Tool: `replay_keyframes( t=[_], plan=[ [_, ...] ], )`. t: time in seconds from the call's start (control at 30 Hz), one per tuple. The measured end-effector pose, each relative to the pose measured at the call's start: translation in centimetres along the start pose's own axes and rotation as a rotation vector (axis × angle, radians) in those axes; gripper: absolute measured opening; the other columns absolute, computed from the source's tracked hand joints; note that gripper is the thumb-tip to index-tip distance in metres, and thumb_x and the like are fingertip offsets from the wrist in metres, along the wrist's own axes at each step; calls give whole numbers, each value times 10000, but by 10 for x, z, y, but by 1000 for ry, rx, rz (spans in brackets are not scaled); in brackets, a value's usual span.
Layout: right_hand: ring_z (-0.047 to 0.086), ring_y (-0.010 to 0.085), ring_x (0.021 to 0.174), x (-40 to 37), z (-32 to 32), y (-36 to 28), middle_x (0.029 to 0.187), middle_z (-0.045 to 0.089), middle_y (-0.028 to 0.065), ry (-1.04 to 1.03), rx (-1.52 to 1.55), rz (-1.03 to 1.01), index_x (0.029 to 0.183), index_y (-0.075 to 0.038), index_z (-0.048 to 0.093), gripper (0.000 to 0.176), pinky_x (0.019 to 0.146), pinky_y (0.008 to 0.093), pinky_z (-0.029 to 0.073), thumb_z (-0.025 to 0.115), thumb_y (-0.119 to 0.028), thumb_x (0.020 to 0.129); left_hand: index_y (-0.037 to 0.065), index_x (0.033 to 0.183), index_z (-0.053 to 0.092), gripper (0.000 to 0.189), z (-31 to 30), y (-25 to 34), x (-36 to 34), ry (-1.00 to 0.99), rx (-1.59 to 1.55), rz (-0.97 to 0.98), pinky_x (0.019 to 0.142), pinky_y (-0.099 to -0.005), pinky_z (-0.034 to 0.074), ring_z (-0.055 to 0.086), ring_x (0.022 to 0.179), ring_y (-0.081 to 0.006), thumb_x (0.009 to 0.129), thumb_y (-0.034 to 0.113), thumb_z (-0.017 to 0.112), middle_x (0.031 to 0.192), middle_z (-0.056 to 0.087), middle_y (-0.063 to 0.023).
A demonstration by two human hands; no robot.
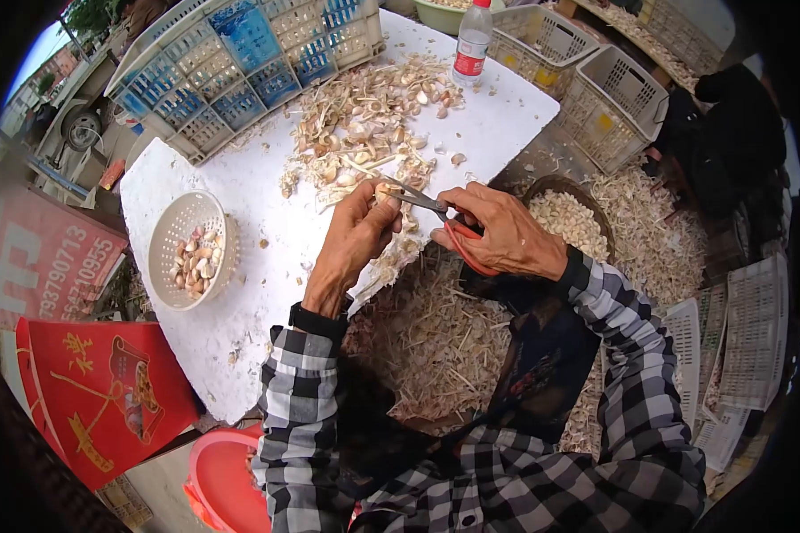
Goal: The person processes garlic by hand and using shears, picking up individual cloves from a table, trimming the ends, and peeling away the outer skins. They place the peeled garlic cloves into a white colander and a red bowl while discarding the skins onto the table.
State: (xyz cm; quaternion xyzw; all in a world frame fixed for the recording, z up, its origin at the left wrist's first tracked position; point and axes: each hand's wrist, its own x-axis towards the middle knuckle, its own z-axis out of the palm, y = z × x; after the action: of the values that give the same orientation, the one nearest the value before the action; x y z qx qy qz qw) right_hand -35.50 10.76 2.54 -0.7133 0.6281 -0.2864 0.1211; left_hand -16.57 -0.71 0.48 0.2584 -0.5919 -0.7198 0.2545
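My left hand (354,235) pinches a small garlic piece (383,191) between thumb and fingertips, over the front edge of the white tabletop (271,213). In my right hand (511,233) is a pair of scissors (464,244) with orange-red handles; its blades point left, right at the garlic. Just beyond my hands spreads a heap of garlic cloves, skins and stalks (356,133). On the left of the tabletop, a white colander (164,282) holds several unpeeled cloves.
A plastic crate (196,115) and a red-labelled bottle (472,49) stand on the table's far side. Below my right hand is a basket of garlic pieces (569,222). More crates (609,107), a red bag (107,391) and a red basin (227,480) surround me. A dark-clothed person (738,133) is at right.
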Motion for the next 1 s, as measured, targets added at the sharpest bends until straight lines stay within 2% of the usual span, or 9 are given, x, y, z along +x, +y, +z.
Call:
replay_keyframes(
  t=[0.3,0.37,0.47,0.67,0.8,0.87,0.9,0.93,1.0],
  plan=[
    [503,226,525,-2,6,3,615,514,102,17,-123,-64,978,-31,603,347,522,379,406,635,-349,842,93,1026,545,146,-1,4,-3,-57,158,-112,421,-164,237,333,492,-9,938,209,530,675,468,61],
    [431,147,489,0,1,-2,556,480,76,-205,169,279,904,-4,601,345,492,348,377,607,-347,868,93,1028,547,145,8,4,-6,-112,123,-86,421,-163,241,332,492,-9,940,206,527,680,469,60],
    [369,93,497,2,3,-1,526,432,42,-71,330,339,869,12,600,362,460,313,340,577,-348,893,78,1023,547,157,8,1,0,-108,98,-40,405,-174,252,337,481,-19,938,208,526,688,484,35],
    [333,59,469,-4,2,8,490,386,-21,79,351,350,913,3,604,373,430,289,282,577,-369,911,87,969,506,210,-72,16,-13,286,-693,61,371,-181,245,381,471,-62,896,279,552,706,530,-36],
    [363,62,462,-9,-1,-1,480,424,6,77,327,262,919,-7,604,350,429,295,306,583,-356,909,82,966,520,240,-148,16,-43,811,-143,194,418,-193,330,425,510,-89,893,307,558,782,542,-68],
    [371,63,460,-10,0,0,478,433,16,98,322,234,920,-10,603,344,429,297,313,582,-353,909,48,1043,531,335,-179,20,-59,872,234,242,548,-256,440,510,643,-137,882,340,569,851,559,-92],
    [374,65,459,-11,-2,-1,475,431,25,89,329,220,909,-9,600,347,430,298,315,584,-356,907,19,1131,556,440,-193,23,-62,823,458,242,767,-359,471,559,873,-225,869,372,576,972,578,-142],
    [376,66,459,-13,-4,-1,473,429,34,81,336,210,897,-7,597,351,430,298,317,586,-358,904,19,1131,556,440,-201,17,-62,812,467,237,767,-359,471,559,873,-225,869,372,576,972,578,-142],
    [379,70,456,-13,-4,0,471,427,41,72,334,212,884,-7,596,347,431,298,318,590,-354,901,22,1169,585,477,-188,27,-57,813,1066,188,933,-414,397,522,1046,-291,872,395,572,1079,576,-179]
  ],
)
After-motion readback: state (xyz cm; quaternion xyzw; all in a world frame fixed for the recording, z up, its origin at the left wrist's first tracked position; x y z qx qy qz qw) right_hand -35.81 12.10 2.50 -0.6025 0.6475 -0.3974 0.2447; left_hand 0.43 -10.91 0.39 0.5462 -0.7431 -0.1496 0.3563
